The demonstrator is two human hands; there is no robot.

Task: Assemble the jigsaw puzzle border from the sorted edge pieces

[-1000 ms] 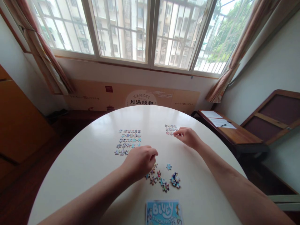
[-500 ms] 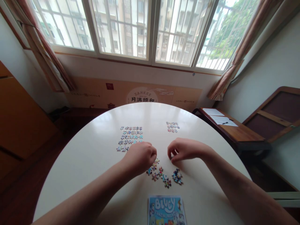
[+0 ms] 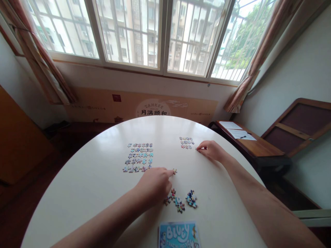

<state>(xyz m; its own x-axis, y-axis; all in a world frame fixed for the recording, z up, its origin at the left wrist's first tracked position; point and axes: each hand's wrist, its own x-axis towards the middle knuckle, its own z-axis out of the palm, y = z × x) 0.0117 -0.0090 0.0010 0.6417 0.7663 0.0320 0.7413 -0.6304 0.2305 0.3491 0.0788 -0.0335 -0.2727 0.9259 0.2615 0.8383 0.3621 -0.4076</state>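
Observation:
My left hand (image 3: 156, 184) reaches over the near middle of the white round table (image 3: 85, 193). Its index finger is stretched out and touches a small jigsaw piece (image 3: 175, 171); the other fingers are partly hidden, apart from that fingertip. Farther right, my right hand (image 3: 210, 150) pinches another jigsaw piece (image 3: 197, 149) at the table surface. That piece is just right of a small group of jigsaw pieces (image 3: 186, 142) laid out in rows. Below my left hand lie loose jigsaw pieces (image 3: 179, 204), with a small pile of pieces (image 3: 191, 199) beside them.
A larger block of jigsaw pieces (image 3: 139, 155) lies in rows at left. A blue "Bluey" picture card (image 3: 179, 235) is at the near edge. Beyond the table on the right stands a wooden side table (image 3: 254, 148) with papers (image 3: 241, 134) and a pen.
My right hand has moved away from me and right, to the small group's end. My left index finger has stretched out onto a piece, which now lies apart from the loose ones. The view has shifted slightly.

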